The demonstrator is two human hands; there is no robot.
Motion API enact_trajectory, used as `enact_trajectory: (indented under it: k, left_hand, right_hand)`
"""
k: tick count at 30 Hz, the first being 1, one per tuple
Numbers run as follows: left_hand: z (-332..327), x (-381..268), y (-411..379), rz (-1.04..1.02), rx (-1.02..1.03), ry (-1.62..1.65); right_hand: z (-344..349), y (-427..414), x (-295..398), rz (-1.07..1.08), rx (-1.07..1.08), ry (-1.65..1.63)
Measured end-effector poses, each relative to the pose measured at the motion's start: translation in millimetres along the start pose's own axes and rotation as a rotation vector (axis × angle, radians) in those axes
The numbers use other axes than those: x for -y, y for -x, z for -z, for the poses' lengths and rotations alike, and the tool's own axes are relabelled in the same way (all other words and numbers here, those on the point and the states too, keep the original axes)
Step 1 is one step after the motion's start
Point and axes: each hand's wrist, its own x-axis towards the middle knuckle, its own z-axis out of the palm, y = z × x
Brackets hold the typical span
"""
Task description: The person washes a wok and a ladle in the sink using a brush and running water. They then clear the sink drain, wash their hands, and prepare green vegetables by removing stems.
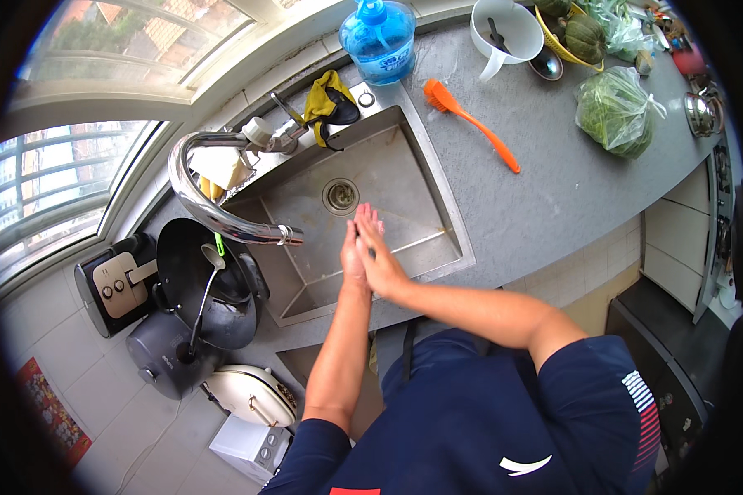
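My left hand (350,260) and my right hand (380,265) are pressed palm to palm over the near part of a stainless steel sink (464,244). The fingers of both point away from me, towards the drain strainer (340,197) in the basin's floor. A small dark spot shows at the right hand; what it is, I cannot tell. Whatever lies between the palms is hidden. Left of the hands, the spout of a chrome gooseneck faucet (223,224) reaches over the basin, and no running water can be seen from it.
An orange scrub brush (480,127) lies on the grey countertop (532,207), near a bag of green vegetables (616,111). Behind the sink are a blue plastic bottle (379,52) and a yellow-and-black cloth (329,102). A black wok (189,272) with a ladle (204,291) stands left.
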Motion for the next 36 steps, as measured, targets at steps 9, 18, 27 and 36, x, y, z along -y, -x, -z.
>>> enact_trajectory:
  k: [9, 18, 27, 36]
  left_hand:
    - [15.4, 7.5, -15.3, -0.059, 0.188, 0.025]
    - [26.6, 8.1, -10.0, -0.033, 0.182, 0.079]
    - [26.5, 7.0, -9.4, -0.055, 0.201, 0.062]
    - [26.1, 13.9, -13.1, -0.068, 0.134, 0.062]
  right_hand:
    - [14.0, 11.9, 29.3, 0.092, 0.055, -0.008]
    - [6.7, 18.3, 16.6, 0.149, 0.080, 0.066]
    - [4.0, 21.5, 37.9, 0.178, 0.009, 0.149]
    - [0.9, 10.9, 21.4, 0.137, -0.009, 0.058]
